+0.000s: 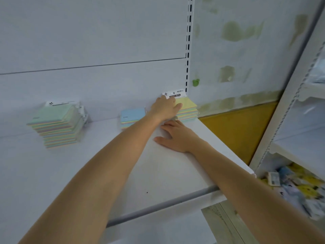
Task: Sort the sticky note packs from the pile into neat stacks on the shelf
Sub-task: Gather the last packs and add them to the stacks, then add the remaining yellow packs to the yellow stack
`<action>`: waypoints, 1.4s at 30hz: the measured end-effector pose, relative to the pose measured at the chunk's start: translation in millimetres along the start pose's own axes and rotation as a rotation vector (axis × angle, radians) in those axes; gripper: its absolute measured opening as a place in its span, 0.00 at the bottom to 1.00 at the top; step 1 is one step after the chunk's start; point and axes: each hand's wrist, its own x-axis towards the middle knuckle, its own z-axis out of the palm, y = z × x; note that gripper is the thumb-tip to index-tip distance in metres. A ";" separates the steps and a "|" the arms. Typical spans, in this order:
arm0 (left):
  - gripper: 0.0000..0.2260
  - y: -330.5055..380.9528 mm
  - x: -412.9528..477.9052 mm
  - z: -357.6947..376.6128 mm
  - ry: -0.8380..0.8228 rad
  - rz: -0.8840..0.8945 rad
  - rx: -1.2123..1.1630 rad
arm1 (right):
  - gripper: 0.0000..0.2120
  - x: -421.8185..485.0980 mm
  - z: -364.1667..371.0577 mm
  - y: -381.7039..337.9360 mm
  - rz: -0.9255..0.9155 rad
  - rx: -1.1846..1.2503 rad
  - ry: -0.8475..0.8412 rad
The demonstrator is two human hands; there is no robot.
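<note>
Three stacks of sticky note packs stand on the white shelf [167,173]. A tall leaning stack [58,124] with a green top is at the left. A low stack [131,117] with a blue top sits in the middle. A yellow-topped stack [189,108] stands in the back right corner, its white header card against the back panel. My left hand [166,107] lies flat on top of this right stack, fingers spread. My right hand [175,136] rests palm down on the shelf just in front of that stack, fingertips at its base.
The shelf's right edge [226,155] drops off beside a stained wall with a yellow panel [237,127]. A second white shelving unit [299,120] stands at the right, with mixed packaged items [299,187] on its lower level. A slotted upright [189,44] rises behind the right stack.
</note>
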 end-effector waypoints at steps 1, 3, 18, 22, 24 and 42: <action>0.22 -1.0 -1.0 1.2 0.008 0.014 0.090 | 0.30 0.1 -0.1 0.2 -0.006 0.006 0.007; 0.24 -1.9 -2.7 3.3 0.039 0.041 0.218 | 0.30 0.0 -0.7 0.5 -0.021 0.020 0.018; 0.21 -36.2 -75.4 -29.2 0.175 -0.074 0.230 | 0.26 -6.7 -6.9 -9.7 -0.172 0.051 0.187; 0.20 -72.7 -127.7 -51.8 0.177 -0.073 0.310 | 0.23 -6.0 -11.7 -43.9 -0.284 -0.061 0.180; 0.20 -95.5 -159.3 -64.1 0.198 -0.090 0.367 | 0.23 -3.9 -8.5 -76.3 -0.329 -0.081 0.162; 0.19 -365.6 -496.4 -236.7 0.236 -0.586 0.402 | 0.21 -35.2 118.2 -471.6 -0.539 0.179 -0.051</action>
